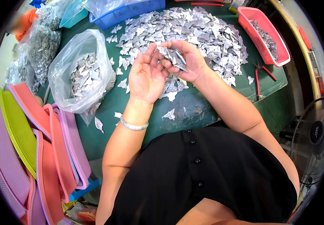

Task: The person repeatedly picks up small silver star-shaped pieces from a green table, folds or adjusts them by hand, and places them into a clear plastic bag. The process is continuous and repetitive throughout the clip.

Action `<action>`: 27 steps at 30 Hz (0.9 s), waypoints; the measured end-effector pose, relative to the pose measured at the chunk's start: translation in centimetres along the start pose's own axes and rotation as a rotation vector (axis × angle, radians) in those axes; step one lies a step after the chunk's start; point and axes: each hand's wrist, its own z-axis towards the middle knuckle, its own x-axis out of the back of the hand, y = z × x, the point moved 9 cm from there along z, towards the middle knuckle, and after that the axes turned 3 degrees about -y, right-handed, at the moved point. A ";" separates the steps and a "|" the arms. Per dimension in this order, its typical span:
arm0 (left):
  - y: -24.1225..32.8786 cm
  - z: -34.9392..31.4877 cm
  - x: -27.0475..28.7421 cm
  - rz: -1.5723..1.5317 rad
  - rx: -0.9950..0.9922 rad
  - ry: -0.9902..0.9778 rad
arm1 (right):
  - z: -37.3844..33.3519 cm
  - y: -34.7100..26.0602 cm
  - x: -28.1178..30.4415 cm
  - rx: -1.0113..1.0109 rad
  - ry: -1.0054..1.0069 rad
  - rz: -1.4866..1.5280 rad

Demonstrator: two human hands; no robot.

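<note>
Right hand [194, 62] grasping silver metal pieces [176, 59] over a green desk [207, 108]

The pieces form a small stack in its fingers. The left hand [147, 80] rests beside it, palm up, fingers loosely curled near the stack. Just beyond, a large heap [214, 41] of similar pieces covers the desk. Leftward, a clear plastic bag [60, 88] holds more; rightward lie red-handled pliers [258, 80], near a pink basket [252, 36].

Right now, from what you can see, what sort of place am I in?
Probably a small workshop handling metal parts: silvery, metal-looking pieces lie heaped on a green table, similar ones sit in a clear bag, and red-handled pliers lie to the right.
</note>
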 end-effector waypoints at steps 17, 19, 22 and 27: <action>0.0 -0.9 1.1 0.208 -0.032 0.137 | -1.7 -0.4 -2.0 0.041 -0.116 -0.470; -0.2 -1.0 0.7 0.176 -0.019 0.122 | -1.5 -0.2 -1.8 0.025 -0.149 -0.396; 0.0 -1.0 0.5 0.176 -0.015 0.110 | -1.5 -0.9 -1.8 0.049 -0.145 -0.402; -0.7 -1.1 1.1 0.152 0.036 0.125 | -1.5 -1.8 -1.3 0.109 -0.072 -0.436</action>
